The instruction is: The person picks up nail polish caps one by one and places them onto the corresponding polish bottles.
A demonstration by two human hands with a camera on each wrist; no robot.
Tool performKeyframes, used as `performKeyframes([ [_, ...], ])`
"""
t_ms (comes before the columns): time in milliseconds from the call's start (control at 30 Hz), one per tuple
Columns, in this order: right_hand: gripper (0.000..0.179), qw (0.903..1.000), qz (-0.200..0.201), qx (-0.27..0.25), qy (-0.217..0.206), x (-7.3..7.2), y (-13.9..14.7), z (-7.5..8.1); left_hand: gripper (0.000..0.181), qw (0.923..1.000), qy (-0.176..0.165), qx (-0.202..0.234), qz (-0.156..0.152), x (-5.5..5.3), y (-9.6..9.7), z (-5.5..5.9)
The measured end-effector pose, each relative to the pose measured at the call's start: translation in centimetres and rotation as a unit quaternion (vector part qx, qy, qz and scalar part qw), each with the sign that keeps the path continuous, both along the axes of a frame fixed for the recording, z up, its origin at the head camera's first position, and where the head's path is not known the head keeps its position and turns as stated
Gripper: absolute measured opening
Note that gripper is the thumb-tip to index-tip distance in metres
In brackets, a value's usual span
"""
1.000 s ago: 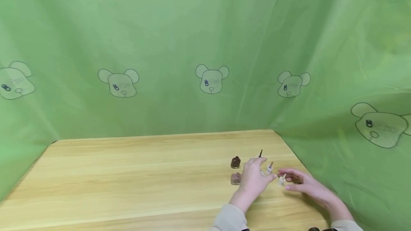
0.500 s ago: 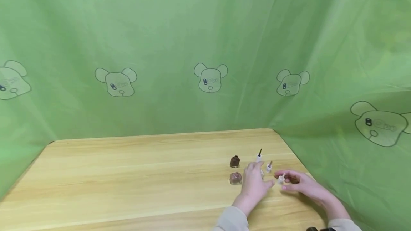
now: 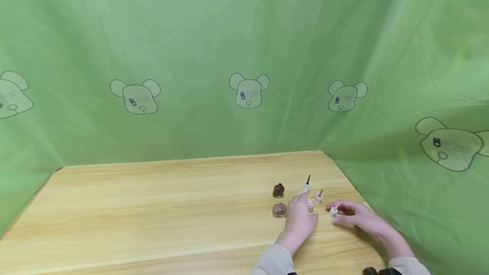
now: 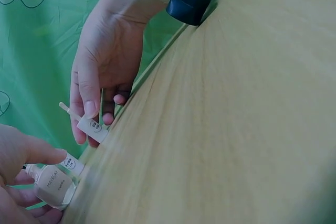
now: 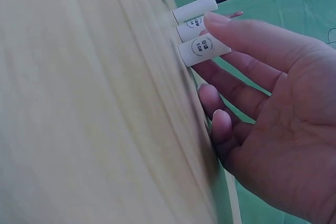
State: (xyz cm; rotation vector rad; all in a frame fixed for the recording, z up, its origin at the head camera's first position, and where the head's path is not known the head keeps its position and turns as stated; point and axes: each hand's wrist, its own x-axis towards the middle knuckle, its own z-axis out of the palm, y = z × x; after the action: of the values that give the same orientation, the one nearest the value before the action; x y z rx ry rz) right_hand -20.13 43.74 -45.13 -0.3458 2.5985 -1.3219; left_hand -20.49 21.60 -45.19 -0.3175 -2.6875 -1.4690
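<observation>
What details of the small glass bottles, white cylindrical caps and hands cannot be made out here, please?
Head view: part of the pale, boxy glass bottle, behind the bare left hand.
Head view: lettering on the white cylindrical cap in the bare right hand, too small.
Right wrist view: that cap's thin pale brush, hidden by the thumb.
Right wrist view: part of the bottle, cut off by the top edge.

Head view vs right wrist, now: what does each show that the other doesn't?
Head only: a dark brown glass bottle, a mauve glass bottle, and most of the left hand.

Right wrist only: discernible black print on the white cylindrical cap in the right hand, plus that hand's palm.

Both: that cap, a white cap with dark brush, a white cap with pinkish brush, light wood-grain table, green curtain.
</observation>
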Motion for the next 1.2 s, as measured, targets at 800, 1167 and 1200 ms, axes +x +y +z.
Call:
performKeyframes([
  [800,0.033,0.9999,0.007,-0.002,0.011,0.0,0.2,-0.3,0.014,0.9954,0.080,-0.052,0.009,0.4,-0.4,-0.3],
  [1167,0.034,0.9998,0.019,0.000,0.000,0.1,0.2,0.0,0.018,0.9922,0.085,-0.089,-0.020,1.2,-1.0,0.4],
  [1200,0.034,0.9998,0.020,-0.002,-0.003,0.1,0.2,0.1,0.019,0.9921,0.084,-0.090,-0.024,1.3,-1.1,0.5],
])
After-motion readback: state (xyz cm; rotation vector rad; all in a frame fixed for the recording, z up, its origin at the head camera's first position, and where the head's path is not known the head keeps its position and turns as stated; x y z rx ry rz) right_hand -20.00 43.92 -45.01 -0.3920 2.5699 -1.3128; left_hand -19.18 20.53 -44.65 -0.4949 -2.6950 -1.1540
